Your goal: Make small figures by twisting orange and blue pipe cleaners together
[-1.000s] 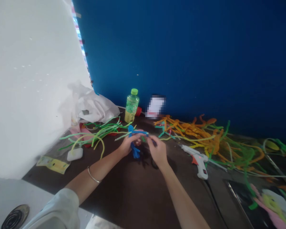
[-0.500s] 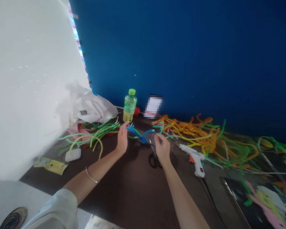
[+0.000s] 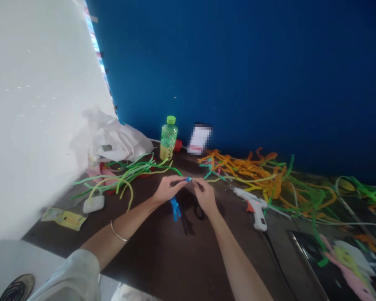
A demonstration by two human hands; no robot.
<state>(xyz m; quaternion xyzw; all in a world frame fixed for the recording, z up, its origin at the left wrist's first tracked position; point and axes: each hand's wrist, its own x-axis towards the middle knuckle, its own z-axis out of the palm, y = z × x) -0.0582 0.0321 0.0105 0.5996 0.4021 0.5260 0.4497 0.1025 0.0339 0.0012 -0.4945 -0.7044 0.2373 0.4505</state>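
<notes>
My left hand (image 3: 168, 189) and my right hand (image 3: 205, 196) meet above the dark table, and their fingertips pinch a blue pipe cleaner piece (image 3: 176, 209). Its bent end shows between my fingers, and a lower part hangs below my left hand. Black-handled scissors (image 3: 199, 212) lie just under my right hand, with their blades hidden by my fingers. A white glue gun (image 3: 253, 207) rests to the right of my right hand. Green and yellow pipe cleaners (image 3: 128, 174) lie to the left, and an orange heap (image 3: 241, 165) lies to the far right.
A green-capped bottle (image 3: 168, 140) and a pixelated card (image 3: 199, 139) stand against the blue wall (image 3: 253, 71). A white plastic bag (image 3: 119, 140), a white bar (image 3: 94, 204) and a yellow packet (image 3: 64, 219) lie at the left, beside a white panel (image 3: 34, 104).
My hands have come together from their apart position half a second ago. The blue piece has dropped lower and now hangs from my fingers, and my hands now cover the scissors' blades.
</notes>
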